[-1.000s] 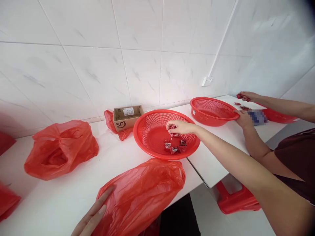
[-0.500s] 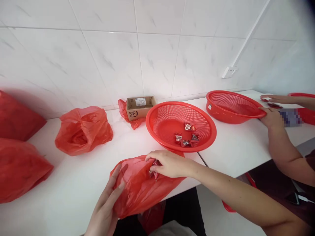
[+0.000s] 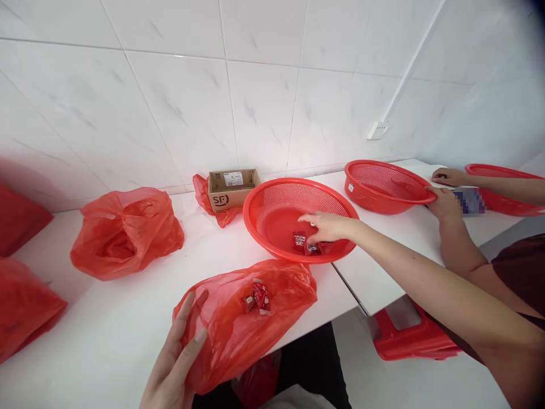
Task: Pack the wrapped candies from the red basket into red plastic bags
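Observation:
My left hand holds the near left edge of a red plastic bag, with the film between thumb and fingers. Two small red wrapped snack packets rest on the bag's film. Behind it stands a red perforated plastic basket. My right hand reaches over the basket's right side, fingers stretched and apart, with nothing seen in its grip. Below its fingertips lie a few more wrapped snack packets on the basket floor; the hand partly hides some of them.
A small cardboard box stands by the wall. To its left sit an opened red bag and fuller red bags. On the right, a co-worker's hand touches a second red basket. A red stool stands below the table.
My right hand has let go of the packets on the bag and moved up and right into the basket. My left hand keeps hold of the bag. The view has shifted slightly right.

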Demonstrator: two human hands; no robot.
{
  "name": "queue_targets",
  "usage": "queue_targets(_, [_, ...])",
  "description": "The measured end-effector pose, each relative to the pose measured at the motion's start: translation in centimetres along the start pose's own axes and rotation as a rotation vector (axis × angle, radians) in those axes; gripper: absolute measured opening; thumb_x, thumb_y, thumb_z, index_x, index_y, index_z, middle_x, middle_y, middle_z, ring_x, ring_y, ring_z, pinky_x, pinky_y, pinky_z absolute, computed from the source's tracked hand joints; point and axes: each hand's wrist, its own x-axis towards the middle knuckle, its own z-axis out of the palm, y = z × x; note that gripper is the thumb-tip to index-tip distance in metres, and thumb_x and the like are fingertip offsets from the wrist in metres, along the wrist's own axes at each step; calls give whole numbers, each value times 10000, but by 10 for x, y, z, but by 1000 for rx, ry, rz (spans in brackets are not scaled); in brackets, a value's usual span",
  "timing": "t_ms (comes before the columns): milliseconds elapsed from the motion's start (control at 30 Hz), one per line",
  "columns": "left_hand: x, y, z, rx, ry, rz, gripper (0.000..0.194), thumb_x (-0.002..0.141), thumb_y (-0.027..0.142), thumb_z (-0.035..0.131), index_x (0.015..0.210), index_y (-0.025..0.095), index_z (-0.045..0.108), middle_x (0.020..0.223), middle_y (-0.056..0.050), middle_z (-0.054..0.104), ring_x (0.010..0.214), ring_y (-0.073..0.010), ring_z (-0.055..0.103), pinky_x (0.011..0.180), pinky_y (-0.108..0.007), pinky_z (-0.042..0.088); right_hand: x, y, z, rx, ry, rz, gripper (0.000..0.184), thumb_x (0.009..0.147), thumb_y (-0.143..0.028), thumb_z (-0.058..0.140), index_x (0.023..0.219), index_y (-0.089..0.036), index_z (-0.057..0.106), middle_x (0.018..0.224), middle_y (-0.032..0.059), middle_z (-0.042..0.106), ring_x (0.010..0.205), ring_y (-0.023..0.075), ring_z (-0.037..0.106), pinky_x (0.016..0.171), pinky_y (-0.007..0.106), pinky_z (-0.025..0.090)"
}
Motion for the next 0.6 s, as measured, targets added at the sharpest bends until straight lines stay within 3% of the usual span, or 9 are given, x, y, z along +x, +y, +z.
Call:
queue_targets(100, [-2, 0, 2, 16, 1, 7, 484, 818, 404, 661, 1291, 452, 569, 1518, 129, 404, 1439, -184, 266, 1110, -311, 299, 12, 9, 15, -154, -247, 54, 960, 618, -411, 803, 1466, -288, 370, 1314, 169, 528, 1032, 339, 611, 756, 378, 474])
queue_targets(200, [-7, 3, 6, 5, 17, -17, 479, 828, 397, 649, 1294, 459, 562, 1513, 142, 406, 1437, -177, 271, 1110, -308, 293, 15, 5, 29, -158, -250, 32, 958, 665, -373, 756, 1493, -278, 283, 1187, 155, 596, 928, 302, 636, 666, 326, 455])
queue_targets(267, [-10, 5, 8, -7, 21, -26, 477, 830, 385, 646, 1294, 456, 562, 1510, 146, 410, 1427, -165, 293, 1096, -280, 304, 17, 4, 32, -163, -238, 27, 898, 701, -339, 714, 1481, -237, 282, 1108, 148, 624, 887, 290, 636, 629, 308, 432])
queue_targets(433, [-10, 4, 7, -9, 18, -28, 482, 833, 373, 644, 1302, 447, 557, 1503, 152, 420, 1412, -126, 313, 1037, -188, 340, 25, 8, 24, -178, -269, -19, 521, 711, -273, 678, 1212, -212, 552, 986, 91, 660, 888, 275, 622, 634, 300, 398])
queue_targets(600, [-9, 1, 4, -13, 8, -25, 498, 829, 368, 653, 1313, 427, 552, 1526, 126, 391, 1414, -135, 313, 997, -184, 390, 29, 1, 24, -154, -326, -33, 519, 653, -370, 745, 1131, -235, 595, 968, 62, 663, 824, 255, 636, 615, 294, 410])
